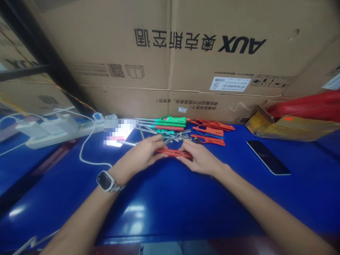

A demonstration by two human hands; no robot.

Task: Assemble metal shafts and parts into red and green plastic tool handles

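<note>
Both hands grip a red long-necked lighter (174,153) held level above the blue table, its metal tube pointing left. My left hand (150,150) is closed round the end nearest the tube. At the other end, my right hand (198,156) pinches the handle between thumb and fingers. Just beyond lie green lighters (174,121) and a red one, with their metal tubes to the left. Orange-red handle shells (212,131) lie behind my right hand. Small clear parts with thin wires (183,135) are scattered between these groups.
A white power strip (63,132) with chargers and cables lies at the left, beside a lit phone screen (119,134). A dark phone (268,157) rests at the right. An open cardboard box (294,127) stands behind it, and a large carton (170,63) walls off the back.
</note>
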